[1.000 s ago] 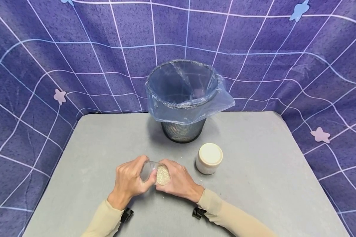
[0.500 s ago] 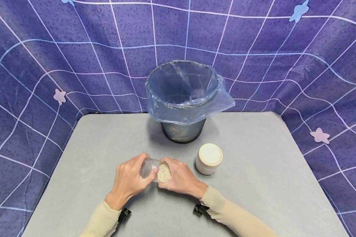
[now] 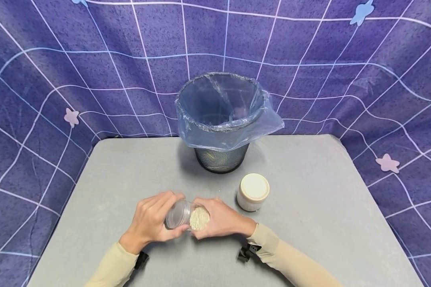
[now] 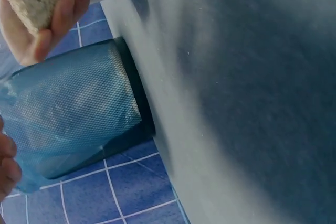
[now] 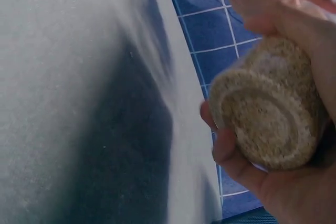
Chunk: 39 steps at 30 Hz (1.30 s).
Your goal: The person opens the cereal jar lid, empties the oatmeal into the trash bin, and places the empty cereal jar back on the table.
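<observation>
In the head view, my left hand grips a clear, ridged jar from its left side. My right hand holds a see-through jar of pale, grain-like bits, its end against the clear one. Whether they are two jars or one cannot be told. The right wrist view shows the base of the grain jar, packed with bits, with my right fingers curled round it. In the left wrist view, only fingertips of my left hand show at the edge.
A mesh bin lined with a blue bag stands behind the hands. Right of them is a cream-lidded jar. Small crumbs dot the grey table. A purple curtain surrounds the table's back and sides.
Both hands have shifted slightly toward the person. The right forearm has moved a little right. The clear jar has turned to show more of its round face.
</observation>
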### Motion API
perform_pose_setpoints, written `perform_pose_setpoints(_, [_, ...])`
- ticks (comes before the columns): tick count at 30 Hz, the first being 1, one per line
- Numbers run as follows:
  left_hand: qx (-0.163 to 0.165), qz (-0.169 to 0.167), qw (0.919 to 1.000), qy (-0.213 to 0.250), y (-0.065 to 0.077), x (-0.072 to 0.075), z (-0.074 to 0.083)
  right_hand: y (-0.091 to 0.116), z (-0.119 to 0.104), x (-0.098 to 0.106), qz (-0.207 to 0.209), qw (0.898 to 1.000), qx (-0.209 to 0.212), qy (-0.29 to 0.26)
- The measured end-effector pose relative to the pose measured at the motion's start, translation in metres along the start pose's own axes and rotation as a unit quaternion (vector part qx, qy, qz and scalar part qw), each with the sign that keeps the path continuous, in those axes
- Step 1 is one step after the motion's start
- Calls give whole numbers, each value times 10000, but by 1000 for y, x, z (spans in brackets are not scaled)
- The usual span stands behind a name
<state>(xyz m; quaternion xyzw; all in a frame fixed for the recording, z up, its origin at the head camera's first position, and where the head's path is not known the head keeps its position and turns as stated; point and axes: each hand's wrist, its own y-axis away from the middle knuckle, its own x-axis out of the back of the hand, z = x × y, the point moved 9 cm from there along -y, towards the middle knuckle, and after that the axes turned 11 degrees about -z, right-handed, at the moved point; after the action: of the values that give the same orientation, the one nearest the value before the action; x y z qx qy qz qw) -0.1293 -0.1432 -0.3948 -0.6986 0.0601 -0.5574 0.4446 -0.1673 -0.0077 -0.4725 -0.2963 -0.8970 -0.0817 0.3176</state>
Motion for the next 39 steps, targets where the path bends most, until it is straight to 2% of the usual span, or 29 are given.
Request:
perform_pose_setpoints(3, [-493, 86, 9987, 108, -2, 2, 9, 0, -4, -4, -269, 9994, 197, 35])
perform_pose_setpoints(5, [-708, 150, 9973, 114, -3, 3, 13, 0, -6, -6, -402, 9987, 304, 69])
perform_pose_setpoints(11, [-959, 412, 9944, 163, -4, 6, 20, -1, -11, -9, -567, 9974, 445, 55])
perform_pose_setpoints(20, [-936, 639, 9931, 285, -8, 10, 20, -1, -13, -9, -336, 9982, 460, 208])
perform_pose_setpoints(35, [-760, 578, 9951, 240, -5, 1, 7, -6, -3, -7, -195, 9995, 199, 145])
perform_pose_setpoints(39, [-554, 565, 9967, 194, -4, -1, 1, -10, -1, -2, -47, 9995, 159, 269])
